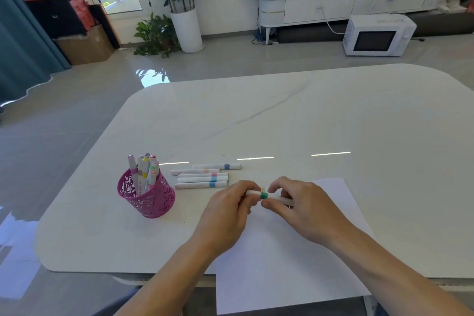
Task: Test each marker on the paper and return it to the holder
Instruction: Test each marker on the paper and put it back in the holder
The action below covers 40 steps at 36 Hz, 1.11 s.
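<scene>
Both hands hold one white marker with a green band (264, 195) level above the paper's far left corner. My left hand (230, 210) grips its left end, fingers curled round it. My right hand (302, 205) pinches it at the green band, with the barrel running under the palm. The white paper (282, 264) lies under my hands and overhangs the table's near edge. A pink perforated holder (147, 195) stands to the left with several markers upright in it. Several white markers (202, 176) lie side by side on the table between the holder and my hands.
The white table (307, 115) stretches far and right of the paper. On the floor beyond stand a white microwave (377, 36), potted plants (179, 7) and a low white cabinet (346, 2).
</scene>
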Available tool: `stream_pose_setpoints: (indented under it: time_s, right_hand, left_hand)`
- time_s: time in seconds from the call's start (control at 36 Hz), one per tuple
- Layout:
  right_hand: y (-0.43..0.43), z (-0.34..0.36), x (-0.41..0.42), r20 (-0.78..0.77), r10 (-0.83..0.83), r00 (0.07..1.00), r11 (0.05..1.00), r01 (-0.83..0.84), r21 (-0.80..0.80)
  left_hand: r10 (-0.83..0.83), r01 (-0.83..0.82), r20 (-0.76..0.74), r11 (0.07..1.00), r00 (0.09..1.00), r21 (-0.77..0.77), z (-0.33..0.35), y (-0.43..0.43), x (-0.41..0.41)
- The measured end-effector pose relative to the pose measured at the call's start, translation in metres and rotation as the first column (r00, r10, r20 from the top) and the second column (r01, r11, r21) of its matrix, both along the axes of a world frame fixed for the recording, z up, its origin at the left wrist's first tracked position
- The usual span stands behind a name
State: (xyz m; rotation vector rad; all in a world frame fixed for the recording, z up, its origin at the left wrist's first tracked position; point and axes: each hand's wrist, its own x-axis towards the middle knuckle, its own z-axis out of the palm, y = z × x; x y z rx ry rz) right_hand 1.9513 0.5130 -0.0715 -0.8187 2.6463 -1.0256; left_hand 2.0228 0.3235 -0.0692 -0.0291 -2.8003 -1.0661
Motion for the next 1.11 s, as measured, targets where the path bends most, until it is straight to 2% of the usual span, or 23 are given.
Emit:
stream_pose_setpoints:
  time_s: [0.11,0.22,0.33,0.5,0.75,0.86,0.94,1.11]
  right_hand:
    - [0.002,-0.005,0.000,-0.091,0.061,0.994,0.993,-0.052,0.105]
    - [0.003,-0.003,0.003,-0.083,0.109,0.991,0.972,-0.089,0.218]
    - [0.005,-0.003,0.005,-0.070,0.135,0.988,0.962,-0.113,0.248]
    - [0.004,-0.005,0.005,-0.139,0.165,0.977,0.945,-0.116,0.306]
    - [0.002,-0.001,0.005,-0.150,0.149,0.977,0.953,-0.101,0.286]
    - [0.005,-0.001,0.001,-0.045,0.026,0.999,0.976,-0.015,0.216]
    - [0.008,0.000,-0.003,-0.016,-0.034,0.999,0.986,0.036,0.164]
    - [0.010,-0.003,-0.007,0.053,-0.094,0.994,0.989,0.088,0.116]
  left_hand:
    - [-0.046,0.046,0.007,0.988,0.999,-0.150,-0.008,0.001,-0.001]
    - [-0.095,0.099,0.031,0.967,0.995,-0.235,-0.017,0.005,-0.001]
    - [-0.105,0.109,0.028,0.962,0.994,-0.250,-0.018,0.007,-0.002]
    - [-0.095,0.079,-0.062,0.971,0.994,-0.227,-0.015,0.007,-0.003]
    - [-0.115,0.077,-0.150,0.968,0.982,-0.238,-0.019,0.005,-0.003]
    - [-0.062,0.022,-0.215,0.982,0.975,-0.186,-0.015,-0.003,-0.006]
    - [-0.008,-0.044,-0.238,0.976,0.971,-0.214,-0.008,-0.011,-0.008]
    - [0.000,-0.036,-0.164,0.976,0.986,-0.215,-0.015,-0.015,-0.008]
